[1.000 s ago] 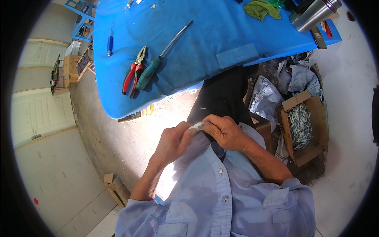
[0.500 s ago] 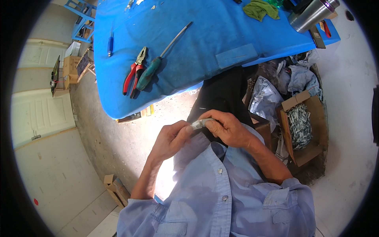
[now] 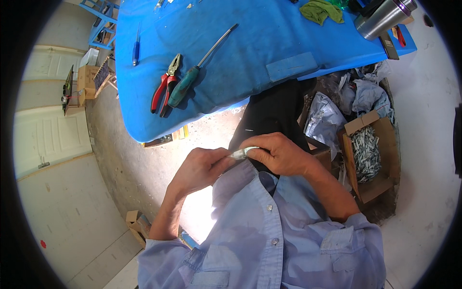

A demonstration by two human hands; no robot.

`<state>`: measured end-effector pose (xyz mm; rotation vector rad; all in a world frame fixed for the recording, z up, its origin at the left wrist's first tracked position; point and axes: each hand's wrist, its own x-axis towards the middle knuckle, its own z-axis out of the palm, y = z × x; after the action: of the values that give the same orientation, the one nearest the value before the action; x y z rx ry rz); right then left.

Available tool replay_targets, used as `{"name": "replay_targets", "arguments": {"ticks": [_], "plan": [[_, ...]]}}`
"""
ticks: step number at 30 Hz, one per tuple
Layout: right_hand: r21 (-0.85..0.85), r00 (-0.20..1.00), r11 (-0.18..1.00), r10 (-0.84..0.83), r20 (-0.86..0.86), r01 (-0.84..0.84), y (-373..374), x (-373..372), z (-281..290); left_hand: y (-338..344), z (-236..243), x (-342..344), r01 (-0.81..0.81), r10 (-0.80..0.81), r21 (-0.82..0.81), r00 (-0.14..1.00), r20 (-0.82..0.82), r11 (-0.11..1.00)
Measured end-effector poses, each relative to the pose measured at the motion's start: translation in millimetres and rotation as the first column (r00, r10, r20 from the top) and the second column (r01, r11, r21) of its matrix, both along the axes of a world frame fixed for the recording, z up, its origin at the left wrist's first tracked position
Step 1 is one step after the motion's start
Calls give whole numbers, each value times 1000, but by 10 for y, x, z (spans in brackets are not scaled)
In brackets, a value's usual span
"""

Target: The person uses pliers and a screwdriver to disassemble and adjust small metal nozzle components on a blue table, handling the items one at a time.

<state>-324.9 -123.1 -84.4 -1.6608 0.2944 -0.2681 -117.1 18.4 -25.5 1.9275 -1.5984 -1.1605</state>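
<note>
Between my two hands, above my lap, is a small whitish, shiny piece; its exact kind is too small to make out. My left hand pinches its left end between thumb and fingers. At the other end my right hand grips it, thumb pressed against the curled fingers, which cover part of it. Ahead of my hands, on the blue-covered table, lie red-handled combination pliers and a green-handled screwdriver. A thin blue-handled screwdriver rests farther left.
To my right stands an open cardboard box filled with small metallic pieces, beside silvery plastic bags. A steel flask and a green cloth sit at the table's far right. A blue chair is at the far left.
My left hand and forearm have shifted slightly left, with the wrist turned a little. The right hand's fingers have closed further over the whitish piece, and less of it shows.
</note>
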Motion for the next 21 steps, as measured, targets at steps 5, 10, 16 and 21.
{"name": "replay_targets", "arguments": {"ticks": [5, 10, 16, 21], "plan": [[276, 999, 961, 35, -42, -22, -56, -24, 74, 13, -33, 1, -48, 59, 80, 988, -141, 996], [606, 995, 792, 103, -4, -79, -30, -48, -60, 117, -196, 64, -96, 186, 234, 897, -400, 968], [635, 996, 770, 92, -21, -58, 3, -13, -130, 134, -212, 16, -202, 383, 391, 795, -470, 898], [311, 996, 949, -24, -88, 50, -5, 47, -27, 125, -172, -37, -269, 305, 166, 915, -262, 949]]}}
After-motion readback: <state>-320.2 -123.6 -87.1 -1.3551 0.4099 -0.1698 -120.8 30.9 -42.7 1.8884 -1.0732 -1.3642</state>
